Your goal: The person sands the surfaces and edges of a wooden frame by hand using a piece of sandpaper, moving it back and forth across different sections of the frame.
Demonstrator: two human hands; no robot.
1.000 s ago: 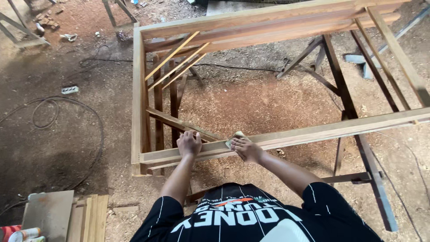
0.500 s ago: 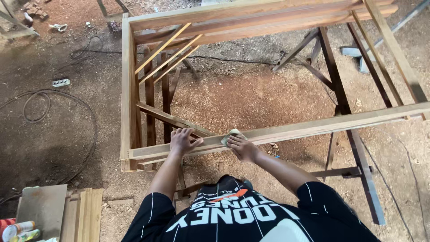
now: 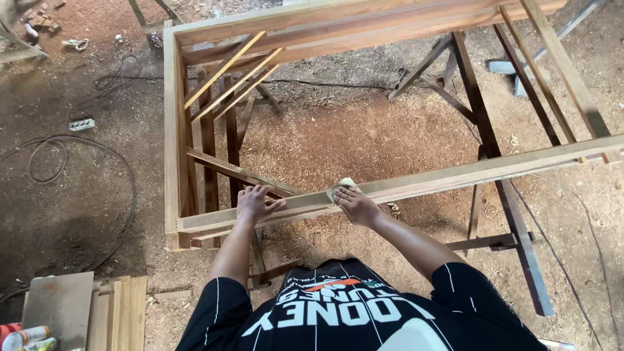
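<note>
A large wooden frame (image 3: 174, 130) lies flat on trestles over a sawdust floor. My left hand (image 3: 255, 203) rests flat with spread fingers on its near rail (image 3: 468, 174), close to the left corner. My right hand (image 3: 354, 205) presses a small pale piece of sandpaper (image 3: 340, 186) against the same rail, a little to the right of the left hand. Three thin wooden slats (image 3: 227, 81) lean diagonally inside the frame's left end.
Dark trestle legs (image 3: 484, 130) stand under the frame on the right. A black cable (image 3: 78, 162) loops over the ground at left, near a white power strip (image 3: 82, 123). Boards (image 3: 120, 312) and cans (image 3: 26, 337) sit at the bottom left.
My right hand with the sandpaper has slid slightly along the near rail. The left hand stays planted on the rail. The view has shifted a little.
</note>
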